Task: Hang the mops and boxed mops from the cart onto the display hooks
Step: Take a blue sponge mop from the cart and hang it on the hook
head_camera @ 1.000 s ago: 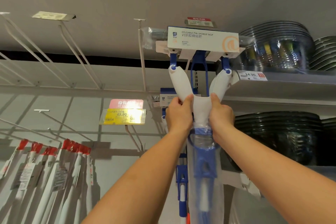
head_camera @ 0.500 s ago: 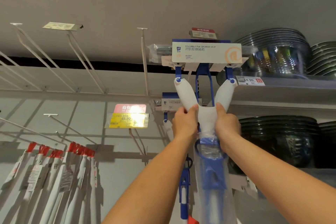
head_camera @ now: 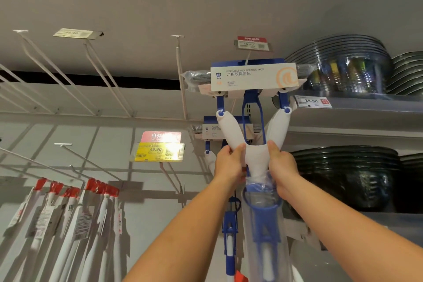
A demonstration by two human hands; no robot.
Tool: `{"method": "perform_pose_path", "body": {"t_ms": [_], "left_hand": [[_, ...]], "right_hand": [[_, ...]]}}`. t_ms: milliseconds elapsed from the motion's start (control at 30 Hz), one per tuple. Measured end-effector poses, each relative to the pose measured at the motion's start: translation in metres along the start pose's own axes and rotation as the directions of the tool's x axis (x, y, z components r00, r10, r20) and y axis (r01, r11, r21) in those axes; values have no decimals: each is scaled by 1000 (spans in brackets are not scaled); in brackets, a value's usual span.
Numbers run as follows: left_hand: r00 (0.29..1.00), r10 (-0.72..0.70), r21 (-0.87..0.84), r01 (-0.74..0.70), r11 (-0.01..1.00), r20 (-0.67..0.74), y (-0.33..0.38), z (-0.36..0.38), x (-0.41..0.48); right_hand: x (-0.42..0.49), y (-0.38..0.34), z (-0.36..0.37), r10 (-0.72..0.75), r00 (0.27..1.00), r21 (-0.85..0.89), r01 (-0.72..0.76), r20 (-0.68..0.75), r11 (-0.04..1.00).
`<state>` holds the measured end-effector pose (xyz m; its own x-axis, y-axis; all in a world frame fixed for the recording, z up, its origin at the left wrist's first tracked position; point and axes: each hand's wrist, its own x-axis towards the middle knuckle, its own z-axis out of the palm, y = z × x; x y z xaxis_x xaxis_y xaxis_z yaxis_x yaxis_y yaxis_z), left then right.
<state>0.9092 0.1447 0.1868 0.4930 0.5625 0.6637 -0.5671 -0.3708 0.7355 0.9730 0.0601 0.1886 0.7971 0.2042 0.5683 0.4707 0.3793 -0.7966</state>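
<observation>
I hold a white and blue foldable sponge mop (head_camera: 256,155) upright, head up. My left hand (head_camera: 229,163) grips the left side of its white Y-shaped yoke and my right hand (head_camera: 282,166) grips the right side. The mop's card-wrapped head (head_camera: 253,76) is level with a white display hook (head_camera: 180,75) under a red price tag. A second identical mop (head_camera: 214,131) hangs just behind and lower. The handle, in clear plastic wrap, runs down between my forearms out of view.
Several empty white hooks (head_camera: 98,73) jut out at upper left. White mops with red tips (head_camera: 75,213) hang at lower left. A yellow price tag (head_camera: 158,151) sits centre. Stacked clear bowls (head_camera: 343,68) and dark bowls (head_camera: 348,176) fill shelves at right.
The mop and both hands sit slightly lower and further right in view as my head tilts up; the grip on the yoke is unchanged.
</observation>
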Motion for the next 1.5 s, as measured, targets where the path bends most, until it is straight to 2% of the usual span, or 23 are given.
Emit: {"method": "perform_pose_path", "body": {"t_ms": [233, 733, 1133, 1500], "left_hand": [[998, -3, 23, 4, 1000, -55, 2, -3, 1], [993, -24, 133, 40, 990, -118, -24, -36, 23], [1000, -10, 158, 15, 987, -28, -63, -55, 66], [993, -67, 158, 82, 984, -97, -110, -51, 111]], "right_hand": [[4, -5, 5, 8, 1000, -18, -8, 18, 1000], [18, 29, 44, 158, 981, 84, -168, 117, 982], [51, 67, 74, 158, 986, 21, -160, 57, 987], [104, 112, 97, 199, 972, 78, -209, 127, 975]]}}
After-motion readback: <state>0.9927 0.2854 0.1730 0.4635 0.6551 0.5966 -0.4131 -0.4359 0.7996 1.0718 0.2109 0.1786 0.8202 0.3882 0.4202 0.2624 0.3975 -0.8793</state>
